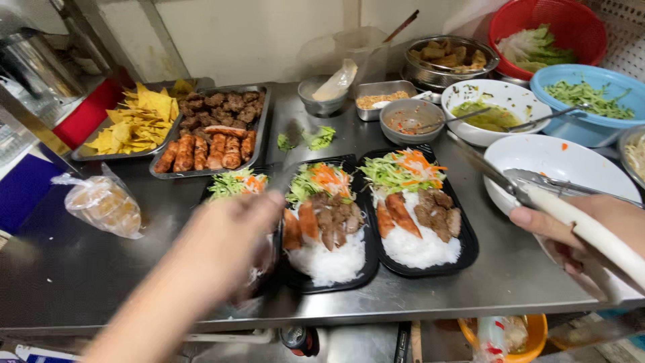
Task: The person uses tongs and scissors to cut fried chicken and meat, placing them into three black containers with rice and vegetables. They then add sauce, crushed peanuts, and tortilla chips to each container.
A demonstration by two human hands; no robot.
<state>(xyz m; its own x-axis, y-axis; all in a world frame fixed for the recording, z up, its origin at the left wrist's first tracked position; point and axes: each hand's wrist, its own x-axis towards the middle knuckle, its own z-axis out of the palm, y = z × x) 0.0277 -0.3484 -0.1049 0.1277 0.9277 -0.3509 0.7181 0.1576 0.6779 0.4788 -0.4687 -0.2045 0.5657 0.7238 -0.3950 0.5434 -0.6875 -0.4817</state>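
Right grip (578, 225) clamped on white-handled tongs (537, 191), blurred left grip (235, 228) over leftmost black tray (232, 188), closure unclear, two filled trays (376, 202) between, steel tabletop (80, 269).

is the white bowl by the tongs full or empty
Nearly empty: the white bowl shows bare white inside, with one small orange scrap. The right hand holds the tongs over it.

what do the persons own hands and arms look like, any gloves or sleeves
Both are bare. The left hand is motion-blurred, with the forearm uncovered to the frame edge: no glove, sleeve, watch or ring shows. The right hand is ungloved too, with short plain nails; its wrist is out of view.
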